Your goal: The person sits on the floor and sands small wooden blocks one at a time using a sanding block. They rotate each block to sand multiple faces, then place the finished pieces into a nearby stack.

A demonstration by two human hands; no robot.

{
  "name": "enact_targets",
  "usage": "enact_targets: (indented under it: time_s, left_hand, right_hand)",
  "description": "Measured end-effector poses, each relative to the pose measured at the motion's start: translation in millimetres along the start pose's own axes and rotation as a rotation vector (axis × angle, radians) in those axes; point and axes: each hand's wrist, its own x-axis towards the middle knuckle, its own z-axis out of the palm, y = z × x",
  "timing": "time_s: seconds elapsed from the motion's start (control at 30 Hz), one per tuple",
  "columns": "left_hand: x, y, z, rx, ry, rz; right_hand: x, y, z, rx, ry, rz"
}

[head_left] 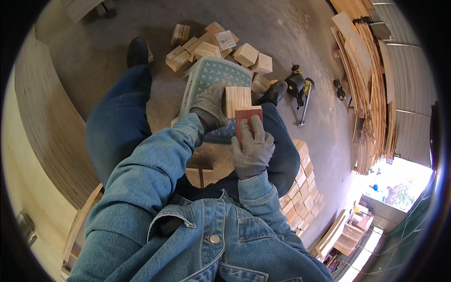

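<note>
In my gloved left hand (209,106) is a squared wooden block (237,97), gripped at its left side above a green plastic stool (221,70). Some of the left fingers are hidden behind the block. My gloved right hand (254,151) is closed on a sanding block (243,114), a piece of wood with a reddish-brown sheet on its face. Its fingers lie over that sheet. The sanding block meets the lower right part of the wooden block, close to my right knee.
Loose wooden blocks (206,49) lie heaped beyond the stool. Yellow-and-black power tools (296,85) rest on the floor at the right. Stacked blocks (300,197) sit beside my right leg. Boards (364,94) lean along the right wall; a plywood sheet (40,117) stands at left.
</note>
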Motion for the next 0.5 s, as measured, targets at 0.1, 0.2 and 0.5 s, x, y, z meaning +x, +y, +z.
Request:
enact_targets:
  time_s: [0.1,0.2,0.5]
  left_hand:
    - [1,-7,1,0.005,-0.06,-0.019]
    - [2,-12,1,-0.031,-0.112,-0.024]
    - [-4,-4,2,-0.036,-0.012,-0.068]
  right_hand:
    - [33,-11,-4,-0.022,-0.018,0.002]
    - [84,-22,1,-0.001,-0.062,0.022]
    - [126,-31,1,-0.004,-0.041,0.066]
